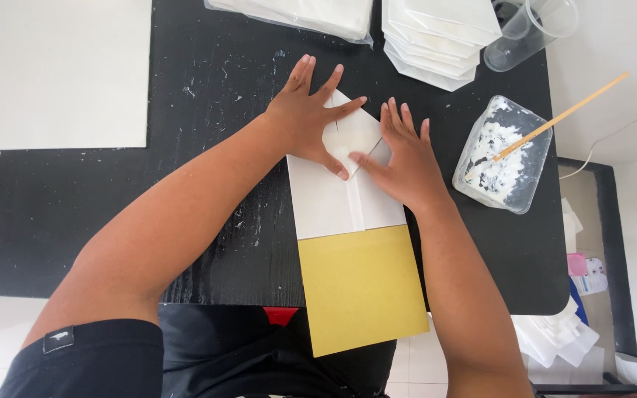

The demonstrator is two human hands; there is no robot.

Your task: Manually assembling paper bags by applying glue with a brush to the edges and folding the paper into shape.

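Pressing flat: my left hand (310,114) and right hand (402,158), fingers spread, nothing gripped, pin the folded white paper (337,195) to the black bench (112,214), likely to set the angled creases. Its yellow cardboard backing (363,287) overhangs toward me. Paste tub (503,155) with stick (562,116) sits right of my right hand, within reach.

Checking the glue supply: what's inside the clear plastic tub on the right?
The clear tub holds patchy white paste, smeared over its bottom and walls, with a thin wooden stick resting in it and leaning out over the rim. The stick's lower tip is buried in paste.
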